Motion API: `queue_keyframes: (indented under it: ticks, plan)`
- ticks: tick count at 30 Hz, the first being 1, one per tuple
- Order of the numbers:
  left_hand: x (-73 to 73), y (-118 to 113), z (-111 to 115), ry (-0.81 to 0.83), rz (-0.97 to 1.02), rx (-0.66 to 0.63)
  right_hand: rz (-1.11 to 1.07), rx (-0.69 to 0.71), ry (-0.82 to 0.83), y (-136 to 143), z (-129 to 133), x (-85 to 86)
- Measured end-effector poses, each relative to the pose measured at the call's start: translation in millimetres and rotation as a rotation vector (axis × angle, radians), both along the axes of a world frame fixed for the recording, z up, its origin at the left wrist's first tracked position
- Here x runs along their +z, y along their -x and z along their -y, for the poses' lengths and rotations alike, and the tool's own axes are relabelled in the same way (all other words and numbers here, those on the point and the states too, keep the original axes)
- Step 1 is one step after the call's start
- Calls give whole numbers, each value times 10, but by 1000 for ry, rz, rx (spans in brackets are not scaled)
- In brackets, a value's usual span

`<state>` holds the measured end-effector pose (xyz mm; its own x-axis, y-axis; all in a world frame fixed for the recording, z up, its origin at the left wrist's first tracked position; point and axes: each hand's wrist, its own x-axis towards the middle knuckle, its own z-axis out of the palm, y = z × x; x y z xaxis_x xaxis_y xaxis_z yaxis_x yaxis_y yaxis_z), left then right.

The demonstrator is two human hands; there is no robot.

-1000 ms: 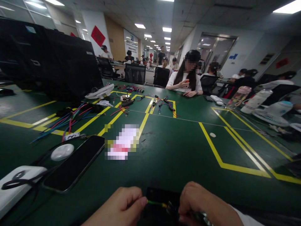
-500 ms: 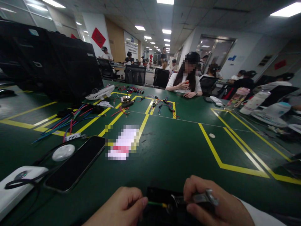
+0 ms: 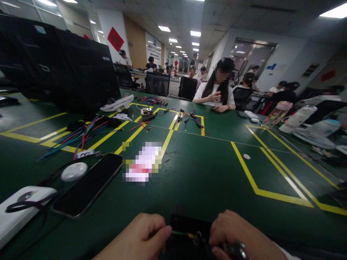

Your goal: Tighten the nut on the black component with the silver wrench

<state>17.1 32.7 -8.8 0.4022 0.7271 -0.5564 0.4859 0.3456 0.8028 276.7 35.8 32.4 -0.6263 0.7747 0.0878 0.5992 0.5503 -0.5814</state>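
Observation:
At the bottom of the head view, my left hand pinches a thin green wire between thumb and finger. Its right end has a yellow terminal, beside a small round metal part on a dark block under my hands. My right hand is closed around a silver wrench. One end of the wrench shows below my fingers, and the other reaches toward the terminal. Whether it sits on a nut there I cannot tell, because the spot is dark and blurred.
A black phone, white power strip and white round object lie at left. A blurred sheet lies mid-table. Farther off are wire bundles and a black case. A co-worker sits opposite.
My right hand has turned and shifted slightly left and down, and the wrench's near end has swung lower. My left hand keeps its pinch on the wire. The whole view has shifted slightly.

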Motion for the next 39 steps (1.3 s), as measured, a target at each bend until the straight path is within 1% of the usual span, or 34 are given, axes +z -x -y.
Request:
queue_keyframes:
  ticks: [4,7,9,12,14,15,16,18,20,22,25,28,31,36,39]
  plan:
    - [27,16,1,-1,10,-2,75,15,-41,116,-111,97]
    - [28,12,-5,-8,22,-4,91,52,-45,201,-203,186]
    - [22,2,-9,-9,19,-4,92,77,-36,221,-246,216]
    - [23,-17,-12,-13,16,1,63,152,-18,166,-265,191]
    - [36,-27,-13,-14,13,2,-1,239,-5,85,-245,145]
    - [44,-29,-14,-16,10,5,-50,252,-8,40,-225,123]
    - [53,-28,-15,-17,8,6,-100,234,-18,0,-201,108]
    - [65,-19,-16,-14,4,8,-154,105,-29,-53,-147,106]
    - [68,-4,-15,-8,9,8,-127,-20,-17,-53,-102,143]
    - [64,10,-11,1,12,6,-56,-46,-3,-4,-83,195]
    - [61,10,0,1,2,8,19,-8,-47,101,-100,238]
    - [64,-3,5,-8,-6,2,63,44,-65,159,-127,217]
    - [49,0,1,-19,3,7,75,72,-57,150,-136,161]
    - [-22,21,-10,-7,28,9,71,133,-37,86,-123,75]
    - [-33,17,-11,-5,20,5,48,126,-21,62,-85,67]
